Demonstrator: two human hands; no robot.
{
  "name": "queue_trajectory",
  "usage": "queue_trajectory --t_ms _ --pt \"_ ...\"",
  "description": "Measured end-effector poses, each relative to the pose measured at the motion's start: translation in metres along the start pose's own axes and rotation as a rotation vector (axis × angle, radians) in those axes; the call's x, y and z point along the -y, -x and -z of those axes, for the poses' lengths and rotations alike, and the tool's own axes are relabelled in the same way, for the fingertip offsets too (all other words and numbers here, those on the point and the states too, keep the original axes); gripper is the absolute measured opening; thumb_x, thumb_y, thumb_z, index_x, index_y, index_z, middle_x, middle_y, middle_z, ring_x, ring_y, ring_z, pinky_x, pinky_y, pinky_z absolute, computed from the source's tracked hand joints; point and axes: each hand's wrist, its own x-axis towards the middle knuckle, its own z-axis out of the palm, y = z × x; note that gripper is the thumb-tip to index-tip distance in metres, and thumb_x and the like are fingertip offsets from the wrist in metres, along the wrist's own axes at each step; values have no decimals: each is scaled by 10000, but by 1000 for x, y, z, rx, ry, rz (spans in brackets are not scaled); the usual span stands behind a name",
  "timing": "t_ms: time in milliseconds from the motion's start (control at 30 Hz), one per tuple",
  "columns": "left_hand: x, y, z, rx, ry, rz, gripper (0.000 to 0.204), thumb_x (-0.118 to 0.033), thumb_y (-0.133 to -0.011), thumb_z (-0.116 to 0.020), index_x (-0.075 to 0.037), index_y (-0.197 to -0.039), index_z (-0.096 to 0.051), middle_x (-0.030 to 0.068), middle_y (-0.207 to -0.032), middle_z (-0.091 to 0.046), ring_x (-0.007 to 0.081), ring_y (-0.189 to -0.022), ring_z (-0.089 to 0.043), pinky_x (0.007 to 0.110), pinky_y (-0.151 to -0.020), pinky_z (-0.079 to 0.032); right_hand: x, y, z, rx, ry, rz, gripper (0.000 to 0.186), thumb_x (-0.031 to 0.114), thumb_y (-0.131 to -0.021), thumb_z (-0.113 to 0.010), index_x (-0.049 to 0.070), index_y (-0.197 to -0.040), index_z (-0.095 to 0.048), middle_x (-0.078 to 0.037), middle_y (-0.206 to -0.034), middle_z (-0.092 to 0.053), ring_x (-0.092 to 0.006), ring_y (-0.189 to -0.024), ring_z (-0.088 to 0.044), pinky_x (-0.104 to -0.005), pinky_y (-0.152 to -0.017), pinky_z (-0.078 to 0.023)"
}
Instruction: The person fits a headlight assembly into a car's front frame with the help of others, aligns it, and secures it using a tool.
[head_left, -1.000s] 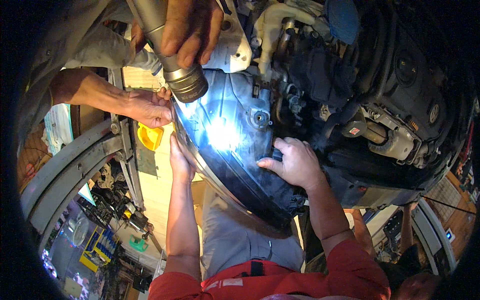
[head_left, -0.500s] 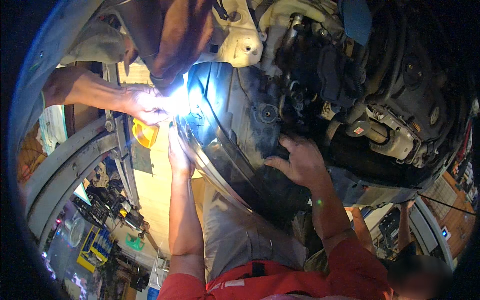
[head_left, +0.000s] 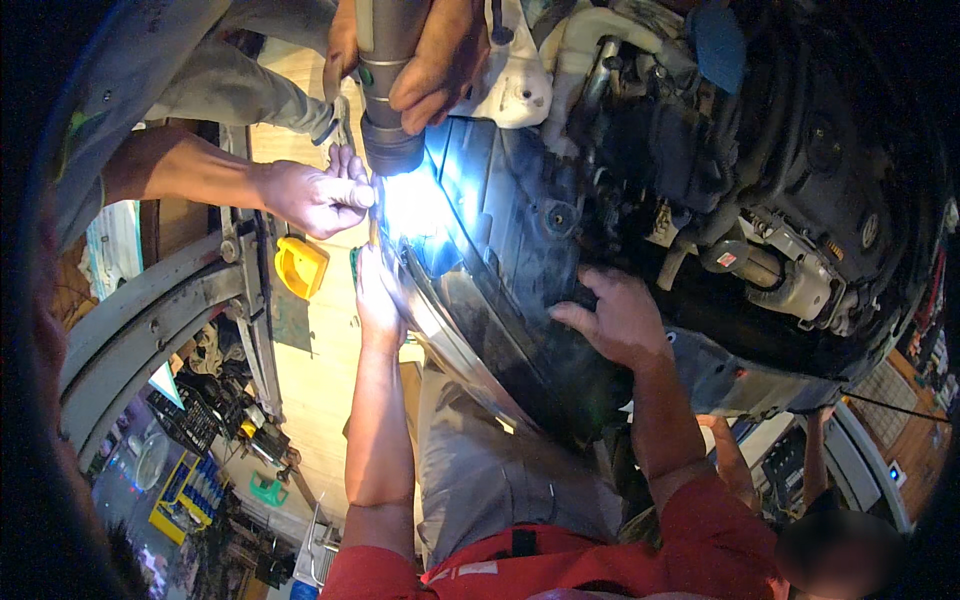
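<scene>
A large headlight unit (head_left: 500, 300) with a dark housing and a curved clear rim is tilted in front of me, against the open engine bay. My left hand (head_left: 378, 300) is closed around its left edge, with the fingers mostly hidden behind the rim. My right hand (head_left: 622, 315) grips the back of the housing, thumb apart from the fingers, and the fingertips are partly out of sight. At the unit's far end another person's hand (head_left: 335, 192) pinches near the rim. Above it, other hands hold a thick grey flashlight (head_left: 390, 120), which throws a bright glare on the housing.
Engine parts (head_left: 740, 180) fill the right side. A grey metal frame (head_left: 150, 320) curves at the left, beside a yellow plastic piece (head_left: 300, 267). Tools and a yellow rack (head_left: 185, 497) lie lower left. Another person's forearm (head_left: 730, 460) shows at lower right.
The grey flashlight has swung into fuller view and its glare has moved right. The other person's pinching hand is clearer. My hands keep their places on the headlight while the view shifts slightly.
</scene>
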Motion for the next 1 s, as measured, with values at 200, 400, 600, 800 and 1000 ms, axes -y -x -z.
queue_trajectory --t_ms 200,400,600,800,1000 --pt "9 -1 0 10 -30 -113 419 -298 -1058 -351 -7 -1334 -469 72 -1291 -534 180 -1207 -486 330 -1070 -346 -6 0 -2 -29 -14 53 505 438 -791 -724 44 -1102 -664 -235 -1035 -665 -413 -982 -632 -450 -833 -498" --pt "-8 6 -20 2 -78 -49 528 -303 -1050 -332 40 -1451 -334 132 -1481 -404 240 -1365 -374 363 -1165 -236 -7 -2 1 74 16 -8 501 441 -789 -729 24 -1058 -658 -220 -1026 -660 -410 -979 -617 -449 -841 -488" --pt "-1 4 -8 -53 -49 -19 520 -348 -1051 -350 -15 -1450 -372 103 -1461 -437 240 -1326 -425 363 -1124 -299 -8 -3 3 105 39 65 551 494 -765 -732 36 -1058 -642 -215 -1020 -638 -417 -979 -596 -468 -841 -477" --pt "-1 40 22 -256 -64 142 422 -356 -1031 -395 -88 -1343 -487 69 -1190 -591 214 -1038 -599 343 -900 -504 -2 -2 0 238 100 88 713 619 -760 -670 95 -1237 -594 -208 -1120 -614 -417 -1070 -560 -502 -921 -427" --pt "6 54 34 -224 -173 55 479 -401 -1027 -406 -77 -1377 -455 76 -1251 -560 221 -1111 -561 353 -953 -466 0 0 -5 293 54 77 733 658 -769 -639 136 -1280 -584 -207 -1123 -611 -405 -1091 -556 -492 -945 -408"
